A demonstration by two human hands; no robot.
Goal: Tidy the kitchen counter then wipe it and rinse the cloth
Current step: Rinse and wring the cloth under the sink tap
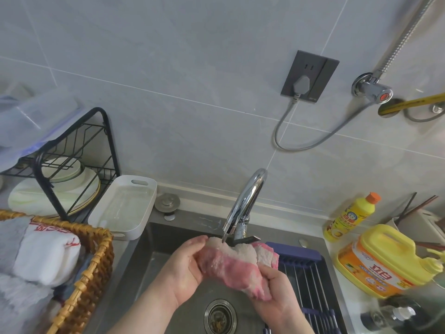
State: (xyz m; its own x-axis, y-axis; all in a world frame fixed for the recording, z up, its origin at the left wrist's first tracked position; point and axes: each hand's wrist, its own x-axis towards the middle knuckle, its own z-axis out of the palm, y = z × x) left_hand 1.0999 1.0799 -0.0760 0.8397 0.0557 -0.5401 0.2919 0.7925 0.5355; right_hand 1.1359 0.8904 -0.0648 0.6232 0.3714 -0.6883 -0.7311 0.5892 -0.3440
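While both forearms run off the bottom edge of the frame, the left hand and the right hand meet at lower centre over the dark steel sink, each with fingers curled tight around the bunched pink-and-white terry cloth. That cloth sits right under the spout of the curved chrome tap, its top edge touching the nozzle; whether water is running is hard to make out. Below it, the round metal drain strainer shows, its lower rim cut by the frame edge. At lower right a navy ribbed draining rack is partly hidden behind the right hand and the cloth.

On the right, the small yellow detergent bottle with the orange cap carries a label with Chinese characters, too small to read surely. Beside it, the big yellow jug with the orange label shows bold red characters that look like "立白". A dark bottle at the bottom right is blurred.

At lower left the woven rattan basket holds folded towels, one with red printing that is cut off by a fold. Behind it, the black wire dish rack partly screens pale plates, and a white plastic tray stands just beside the sink. At upper right, a grey plug sits in the dark wall socket.
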